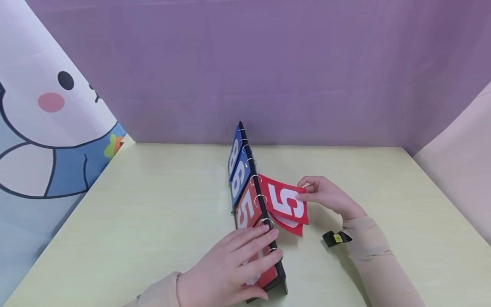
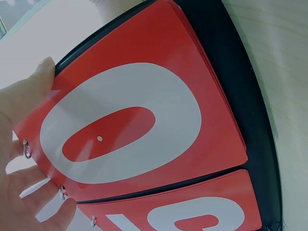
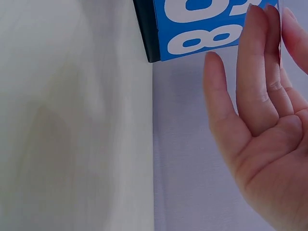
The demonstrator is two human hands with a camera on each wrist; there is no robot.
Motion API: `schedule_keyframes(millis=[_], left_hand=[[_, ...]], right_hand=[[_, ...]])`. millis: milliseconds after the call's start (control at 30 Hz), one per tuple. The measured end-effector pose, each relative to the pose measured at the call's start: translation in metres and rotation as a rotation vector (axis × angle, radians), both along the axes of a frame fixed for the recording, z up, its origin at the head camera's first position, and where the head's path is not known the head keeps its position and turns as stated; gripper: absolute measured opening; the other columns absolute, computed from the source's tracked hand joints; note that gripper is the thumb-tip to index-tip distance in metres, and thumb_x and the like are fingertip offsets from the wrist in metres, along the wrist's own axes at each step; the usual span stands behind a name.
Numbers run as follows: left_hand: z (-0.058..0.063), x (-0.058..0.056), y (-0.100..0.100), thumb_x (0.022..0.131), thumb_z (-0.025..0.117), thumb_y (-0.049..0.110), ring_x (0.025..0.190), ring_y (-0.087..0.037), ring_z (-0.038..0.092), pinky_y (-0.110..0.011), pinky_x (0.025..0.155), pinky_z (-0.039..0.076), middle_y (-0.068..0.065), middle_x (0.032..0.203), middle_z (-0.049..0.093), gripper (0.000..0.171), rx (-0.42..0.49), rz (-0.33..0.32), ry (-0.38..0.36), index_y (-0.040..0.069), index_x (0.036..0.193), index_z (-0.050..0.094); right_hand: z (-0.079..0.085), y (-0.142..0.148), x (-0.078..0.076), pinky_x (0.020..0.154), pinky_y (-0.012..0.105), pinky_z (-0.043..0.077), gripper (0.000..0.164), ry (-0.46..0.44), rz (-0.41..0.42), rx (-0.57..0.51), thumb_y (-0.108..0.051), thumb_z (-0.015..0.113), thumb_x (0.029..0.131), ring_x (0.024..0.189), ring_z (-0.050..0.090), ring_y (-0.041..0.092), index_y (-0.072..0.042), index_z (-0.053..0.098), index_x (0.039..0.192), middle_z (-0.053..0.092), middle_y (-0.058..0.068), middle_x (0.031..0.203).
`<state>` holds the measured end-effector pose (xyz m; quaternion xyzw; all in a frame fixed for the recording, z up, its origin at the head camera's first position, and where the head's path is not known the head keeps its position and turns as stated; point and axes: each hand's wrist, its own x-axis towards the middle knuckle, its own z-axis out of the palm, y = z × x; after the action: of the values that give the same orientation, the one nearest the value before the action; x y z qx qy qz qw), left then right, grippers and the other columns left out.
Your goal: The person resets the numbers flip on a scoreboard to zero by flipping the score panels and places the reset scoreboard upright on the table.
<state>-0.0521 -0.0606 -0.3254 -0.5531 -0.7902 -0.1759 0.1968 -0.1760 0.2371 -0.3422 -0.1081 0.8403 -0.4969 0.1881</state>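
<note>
A tabletop flip scoreboard [image 1: 263,209] with a black frame and ring-bound number cards stands lengthwise before me. My right hand [image 1: 330,197] pinches the outer edge of a red 5 card [image 1: 274,202], lifted out on the right side, with more red card showing beneath it. Over the near end lies my left hand [image 1: 230,266], its fingers across the ringed top edge. In the left wrist view, the thumb is at the side edge beside a red 0 card [image 2: 130,120]. The right wrist view shows my fingers near the blue 8 card [image 3: 207,41].
On the scoreboard's left face, blue cards [image 1: 239,177] are at the far end and a red 5 [image 1: 247,207] is nearer. A small black object with a yellow patch [image 1: 336,238] is by the right wrist. Purple cloth [image 1: 245,72] hangs behind the pale table [image 1: 172,183].
</note>
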Motion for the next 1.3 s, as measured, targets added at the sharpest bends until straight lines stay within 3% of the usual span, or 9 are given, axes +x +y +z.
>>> schedule_keyframes(millis=[200, 433, 767, 967, 1300], left_hand=[[0.0, 0.0, 0.001, 0.069, 0.08, 0.048, 0.135, -0.018, 0.037, -0.033, 0.101, 0.046, -0.005, 0.144, 0.044, 0.078, -0.008, 0.009, -0.059, 0.018, 0.135, 0.048], [0.0, -0.001, 0.001, 0.07, 0.078, 0.05, 0.134, -0.018, 0.039, -0.032, 0.1, 0.046, -0.005, 0.143, 0.045, 0.078, -0.002, 0.004, -0.018, 0.017, 0.134, 0.049], [0.0, -0.001, 0.0, 0.072, 0.076, 0.052, 0.132, -0.019, 0.04, -0.033, 0.099, 0.047, -0.006, 0.143, 0.045, 0.077, -0.004, -0.002, 0.013, 0.017, 0.135, 0.047], [0.0, -0.002, 0.0, 0.072, 0.076, 0.052, 0.132, -0.019, 0.04, -0.033, 0.099, 0.047, -0.006, 0.143, 0.045, 0.078, -0.003, -0.001, 0.027, 0.017, 0.135, 0.047], [-0.002, -0.004, 0.002, 0.071, 0.077, 0.053, 0.132, -0.02, 0.04, -0.033, 0.1, 0.046, -0.008, 0.143, 0.045, 0.077, 0.017, -0.012, 0.068, 0.016, 0.133, 0.05]], right_hand=[[0.0, 0.001, 0.0, 0.085, 0.035, 0.053, 0.028, -0.003, 0.005, 0.004, -0.02, 0.068, 0.087, 0.092, 0.065, 0.018, -0.001, 0.057, 0.104, 0.07, 0.013, 0.104], [0.0, 0.003, 0.001, 0.088, 0.041, 0.052, 0.027, 0.0, 0.019, 0.001, -0.02, 0.067, 0.087, 0.093, 0.065, 0.018, 0.0, 0.057, 0.102, 0.07, 0.013, 0.105], [0.002, 0.003, 0.001, 0.083, 0.032, 0.052, 0.025, 0.055, 0.043, -0.028, -0.016, 0.066, 0.087, 0.095, 0.061, 0.019, 0.002, 0.058, 0.102, 0.066, 0.014, 0.107], [0.003, 0.006, 0.001, 0.086, 0.035, 0.051, 0.028, 0.06, 0.011, -0.024, -0.018, 0.065, 0.089, 0.093, 0.062, 0.018, 0.002, 0.056, 0.106, 0.068, 0.013, 0.105], [0.014, 0.013, 0.005, 0.084, 0.035, 0.051, 0.035, 0.082, -0.135, -0.046, -0.024, 0.065, 0.089, 0.086, 0.064, 0.016, -0.001, 0.055, 0.114, 0.068, 0.004, 0.095]])
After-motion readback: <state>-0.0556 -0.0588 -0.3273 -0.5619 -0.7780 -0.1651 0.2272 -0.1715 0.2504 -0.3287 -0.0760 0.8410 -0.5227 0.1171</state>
